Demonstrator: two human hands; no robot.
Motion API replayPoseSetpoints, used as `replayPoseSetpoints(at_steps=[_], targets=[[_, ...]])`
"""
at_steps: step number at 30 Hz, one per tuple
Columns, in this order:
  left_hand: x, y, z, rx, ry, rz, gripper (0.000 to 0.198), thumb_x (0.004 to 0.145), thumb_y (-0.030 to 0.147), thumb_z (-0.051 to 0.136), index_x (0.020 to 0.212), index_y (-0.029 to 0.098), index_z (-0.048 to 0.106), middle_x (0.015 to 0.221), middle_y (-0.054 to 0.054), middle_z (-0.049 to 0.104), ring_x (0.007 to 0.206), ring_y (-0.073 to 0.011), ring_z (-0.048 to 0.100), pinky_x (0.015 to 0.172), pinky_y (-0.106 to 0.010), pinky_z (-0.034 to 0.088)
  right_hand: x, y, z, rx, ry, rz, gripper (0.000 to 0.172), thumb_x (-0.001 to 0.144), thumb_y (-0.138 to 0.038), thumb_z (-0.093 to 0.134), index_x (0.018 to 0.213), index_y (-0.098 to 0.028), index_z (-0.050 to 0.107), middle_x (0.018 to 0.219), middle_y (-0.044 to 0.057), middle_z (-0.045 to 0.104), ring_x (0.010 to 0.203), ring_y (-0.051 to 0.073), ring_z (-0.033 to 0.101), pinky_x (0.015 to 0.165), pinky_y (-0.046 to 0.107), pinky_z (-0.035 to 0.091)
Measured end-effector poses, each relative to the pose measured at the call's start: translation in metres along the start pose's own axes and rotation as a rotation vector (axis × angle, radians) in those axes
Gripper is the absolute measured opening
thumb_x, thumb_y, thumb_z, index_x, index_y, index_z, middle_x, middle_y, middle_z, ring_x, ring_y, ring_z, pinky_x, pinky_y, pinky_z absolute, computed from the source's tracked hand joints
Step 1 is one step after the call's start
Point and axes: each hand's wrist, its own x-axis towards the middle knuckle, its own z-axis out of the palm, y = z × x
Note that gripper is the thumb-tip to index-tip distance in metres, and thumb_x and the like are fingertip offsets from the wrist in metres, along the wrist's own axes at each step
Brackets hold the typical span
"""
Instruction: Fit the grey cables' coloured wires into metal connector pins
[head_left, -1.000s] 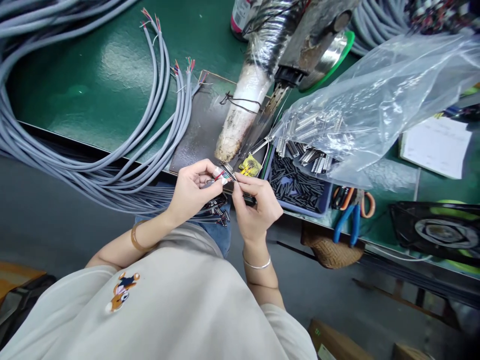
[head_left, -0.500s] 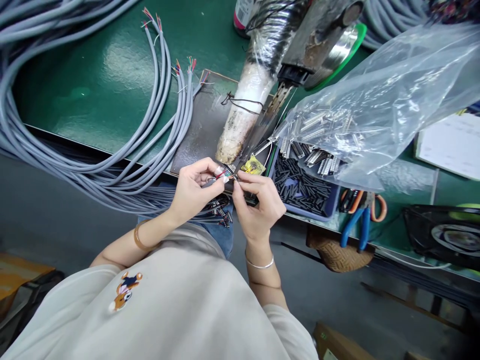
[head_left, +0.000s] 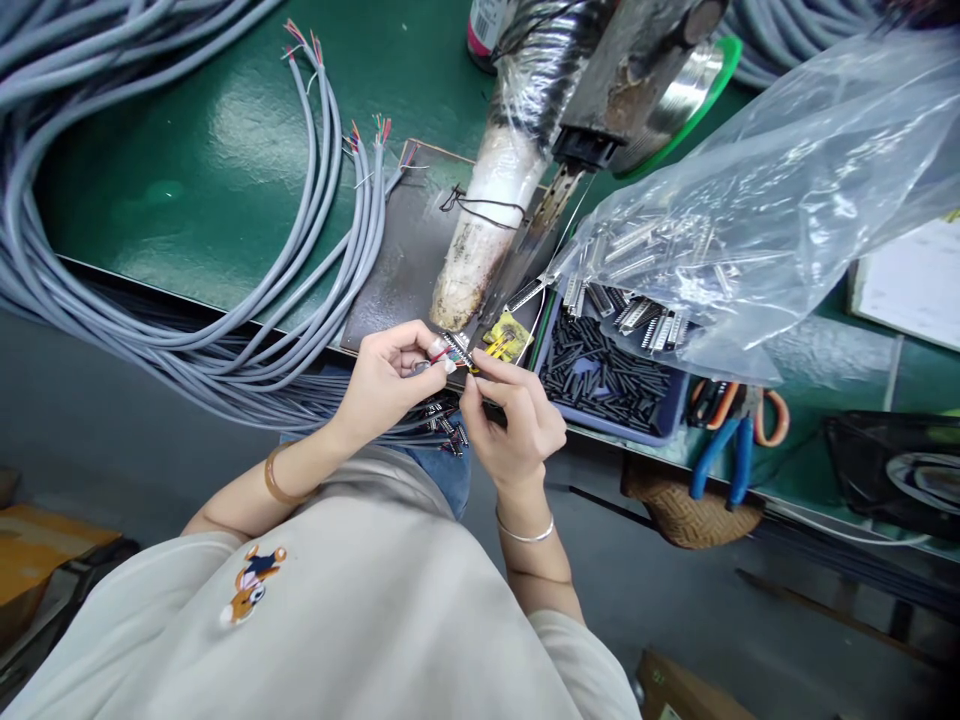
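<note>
My left hand (head_left: 390,375) pinches the stripped end of a grey cable, its thin coloured wires (head_left: 442,352) fanned out at the fingertips. My right hand (head_left: 510,410) is closed in a pinch on a small metal connector (head_left: 457,350) held against those wires. Both hands meet just off the front edge of the green bench (head_left: 225,130). Below them, more cable ends with connectors fitted (head_left: 446,425) hang over my lap.
Grey cables (head_left: 225,330) loop across the bench's left side. A wrapped machine head (head_left: 517,160) stands just behind my hands. A blue tray of black sleeves (head_left: 600,375), a clear bag of connectors (head_left: 750,200) and blue pliers (head_left: 724,450) lie to the right.
My right hand has shifted slightly left and closer against the wire ends. The view has drifted a little; the hands stay pinched together.
</note>
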Motion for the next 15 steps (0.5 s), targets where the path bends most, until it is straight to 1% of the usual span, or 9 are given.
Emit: replayPoseSetpoints(at_steps=[2,5,7,9,12,15], targets=[[-0.0006,-0.0002,-0.0001,-0.027,-0.002,-0.014,0.02,0.067,0.016,0.081,0.069,0.014,0.061,0.07,0.001,0.065,0.057,-0.0047,0.056,0.053,-0.015,0.044,-0.0011,0.0003,0.0002,0.013,0.01,0.02,0.021,0.084,-0.006,0.072,0.091,-0.022,0.061,0.103,0.006,0.08,0.09,0.015,0.077,0.078,0.025,0.062],[-0.0024,0.0011,0.001,-0.061,-0.009,-0.027,0.021,0.067,0.019,0.082,0.07,0.014,0.063,0.067,0.002,0.066,0.05,-0.003,0.051,0.047,-0.015,0.041,-0.0007,-0.0006,0.0008,0.104,0.043,0.144,0.02,0.085,-0.007,0.07,0.09,-0.024,0.061,0.097,0.002,0.079,0.089,0.015,0.077,0.079,0.028,0.062],[-0.0042,0.0018,0.0023,-0.064,-0.002,-0.024,0.021,0.068,0.021,0.083,0.069,0.014,0.063,0.065,0.002,0.065,0.048,-0.0022,0.048,0.046,-0.015,0.041,-0.0001,-0.0022,0.0013,0.139,0.053,0.193,0.019,0.086,-0.006,0.07,0.089,-0.024,0.062,0.094,0.001,0.079,0.089,0.015,0.077,0.08,0.028,0.062],[-0.006,0.0019,0.0035,-0.04,0.027,0.0,0.019,0.068,0.021,0.082,0.069,0.014,0.064,0.066,0.002,0.066,0.05,-0.0028,0.05,0.048,-0.015,0.043,0.0005,-0.004,0.0018,0.115,0.052,0.173,0.02,0.085,-0.005,0.07,0.09,-0.024,0.063,0.096,0.001,0.079,0.089,0.014,0.076,0.08,0.027,0.062],[-0.0079,0.0008,0.0042,0.022,0.077,0.072,0.014,0.069,0.016,0.079,0.071,0.014,0.066,0.071,0.0,0.068,0.058,-0.0053,0.058,0.056,-0.016,0.048,0.0018,-0.0058,0.0028,0.068,0.054,0.111,0.022,0.084,-0.005,0.071,0.093,-0.024,0.064,0.101,0.003,0.08,0.089,0.014,0.077,0.08,0.026,0.062],[-0.0078,-0.0008,0.0037,0.073,0.087,0.118,0.011,0.069,0.014,0.077,0.071,0.014,0.065,0.073,-0.001,0.068,0.061,-0.0064,0.059,0.057,-0.016,0.049,0.0037,-0.0054,0.0038,0.097,0.067,0.117,0.02,0.085,-0.006,0.071,0.093,-0.024,0.064,0.1,0.002,0.08,0.088,0.015,0.077,0.079,0.028,0.063]])
